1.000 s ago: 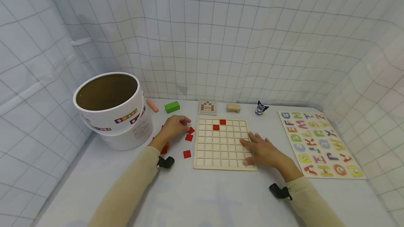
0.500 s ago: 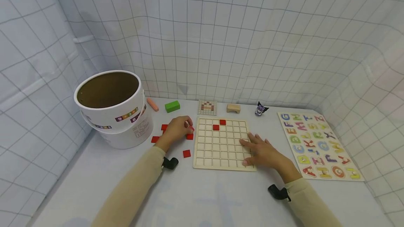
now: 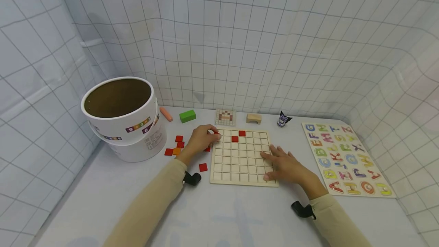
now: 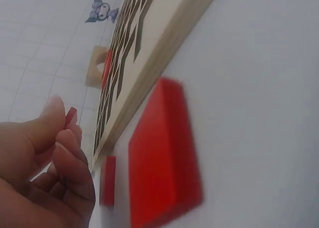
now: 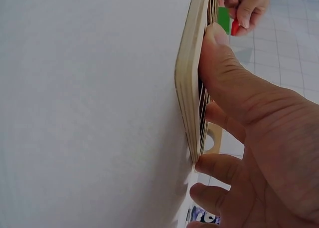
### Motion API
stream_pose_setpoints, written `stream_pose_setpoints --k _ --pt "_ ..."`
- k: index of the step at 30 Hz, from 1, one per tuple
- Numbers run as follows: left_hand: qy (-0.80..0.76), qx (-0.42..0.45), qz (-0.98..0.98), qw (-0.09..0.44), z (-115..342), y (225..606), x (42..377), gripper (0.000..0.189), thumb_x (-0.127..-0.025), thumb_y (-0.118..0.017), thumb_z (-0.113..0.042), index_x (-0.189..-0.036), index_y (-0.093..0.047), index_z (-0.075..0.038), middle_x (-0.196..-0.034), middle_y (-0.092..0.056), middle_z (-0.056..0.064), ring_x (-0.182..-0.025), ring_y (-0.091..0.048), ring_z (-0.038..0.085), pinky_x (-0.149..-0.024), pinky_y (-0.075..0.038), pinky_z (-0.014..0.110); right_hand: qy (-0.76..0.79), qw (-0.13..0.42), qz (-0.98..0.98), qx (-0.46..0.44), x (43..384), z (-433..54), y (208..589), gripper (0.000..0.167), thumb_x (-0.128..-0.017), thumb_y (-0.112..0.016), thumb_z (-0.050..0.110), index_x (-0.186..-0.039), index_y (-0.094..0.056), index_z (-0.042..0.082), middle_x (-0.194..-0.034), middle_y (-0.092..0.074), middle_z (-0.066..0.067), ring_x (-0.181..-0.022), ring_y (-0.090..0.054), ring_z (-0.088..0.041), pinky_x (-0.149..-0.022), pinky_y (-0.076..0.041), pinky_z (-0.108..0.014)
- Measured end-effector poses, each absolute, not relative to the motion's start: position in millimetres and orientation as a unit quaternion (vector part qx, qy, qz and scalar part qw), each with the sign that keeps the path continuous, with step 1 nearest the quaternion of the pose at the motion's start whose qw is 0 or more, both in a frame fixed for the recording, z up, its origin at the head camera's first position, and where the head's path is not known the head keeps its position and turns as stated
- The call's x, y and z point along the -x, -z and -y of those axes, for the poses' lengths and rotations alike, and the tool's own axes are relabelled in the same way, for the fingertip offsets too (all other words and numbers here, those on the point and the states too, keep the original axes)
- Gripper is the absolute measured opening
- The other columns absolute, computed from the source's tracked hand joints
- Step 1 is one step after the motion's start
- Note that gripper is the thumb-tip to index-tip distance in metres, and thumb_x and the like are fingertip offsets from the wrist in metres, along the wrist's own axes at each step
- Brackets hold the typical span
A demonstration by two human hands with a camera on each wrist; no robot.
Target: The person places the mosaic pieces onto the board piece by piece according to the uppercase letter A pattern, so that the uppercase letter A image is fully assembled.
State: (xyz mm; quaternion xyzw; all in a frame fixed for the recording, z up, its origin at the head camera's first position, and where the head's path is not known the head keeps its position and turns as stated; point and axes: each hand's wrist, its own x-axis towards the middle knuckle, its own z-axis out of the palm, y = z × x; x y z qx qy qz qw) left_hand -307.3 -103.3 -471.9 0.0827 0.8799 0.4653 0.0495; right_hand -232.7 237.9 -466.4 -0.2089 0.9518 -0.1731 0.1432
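Note:
My left hand pinches a small red square tile between thumb and fingers, over the upper left corner of a wooden grid board. Two cells near the board's top hold red tiles, one tile in the top row and another tile diagonally below it. My right hand rests on the board's right side, fingers spread, thumb on the edge. Left of the board lies a loose red tile; another is partly hidden by my left hand. Farther left, several red tiles surround an orange tile.
A large white bucket stands at the left. Along the back are a pinkish-orange stick, green block, grid-patterned card, wooden arch block and small dark figurine. An alphabet board lies at the right.
My left hand has picked up a red tile from the table left of the board and moved right with it to the board's upper left corner. My right hand stays in place.

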Motion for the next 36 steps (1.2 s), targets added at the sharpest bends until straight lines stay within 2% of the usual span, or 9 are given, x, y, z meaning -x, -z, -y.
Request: stream_pose_setpoints --k 4,10,19,25,36 --pt "-0.462 -0.094 -0.878 0.085 91 472 304 0.030 -0.093 -0.075 -0.020 -0.119 -0.070 -0.008 -0.075 -0.067 0.006 -0.059 -0.058 0.016 -0.056 -0.049 0.028 0.174 0.144 -0.951 0.209 233 -239 467 0.089 -0.083 -0.075 0.058 -0.156 -0.043 0.019 -0.166 -0.019 -0.024 -0.151 -0.015 -0.052 -0.114 -0.011 -0.074" --pt "-0.410 -0.107 -0.901 0.088 80 473 303 0.029 -0.091 -0.077 -0.019 -0.117 -0.073 -0.009 -0.096 -0.069 0.004 -0.083 -0.060 0.016 -0.073 -0.051 0.029 0.173 0.143 -0.952 0.208 234 -240 468 0.090 -0.083 -0.075 0.059 -0.156 -0.043 0.020 -0.166 -0.019 -0.023 -0.152 -0.014 -0.051 -0.114 -0.011 -0.074" --pt "-0.343 -0.137 -0.925 0.088 73 476 303 0.029 -0.089 -0.080 -0.022 -0.114 -0.075 -0.009 -0.085 -0.061 0.001 -0.081 -0.054 0.017 -0.071 -0.044 0.029 0.175 0.143 -0.950 0.214 233 -240 467 0.089 -0.083 -0.074 0.059 -0.156 -0.043 0.018 -0.166 -0.019 -0.024 -0.151 -0.015 -0.051 -0.114 -0.011 -0.075" --pt "-0.327 -0.144 -0.929 0.094 72 475 304 0.034 -0.089 -0.081 -0.024 -0.118 -0.074 -0.008 -0.084 -0.060 0.001 -0.081 -0.053 0.018 -0.071 -0.042 0.029 0.173 0.143 -0.951 0.215 234 -240 468 0.089 -0.083 -0.074 0.059 -0.157 -0.043 0.019 -0.166 -0.018 -0.024 -0.151 -0.015 -0.051 -0.114 -0.011 -0.075" --pt "-0.358 -0.122 -0.922 0.078 78 477 302 0.027 -0.091 -0.078 -0.020 -0.115 -0.075 -0.009 -0.100 -0.068 0.003 -0.092 -0.058 0.018 -0.082 -0.051 0.032 0.173 0.141 -0.951 0.214 236 -242 471 0.090 -0.083 -0.074 0.059 -0.157 -0.043 0.019 -0.166 -0.019 -0.024 -0.151 -0.015 -0.051 -0.114 -0.012 -0.075"
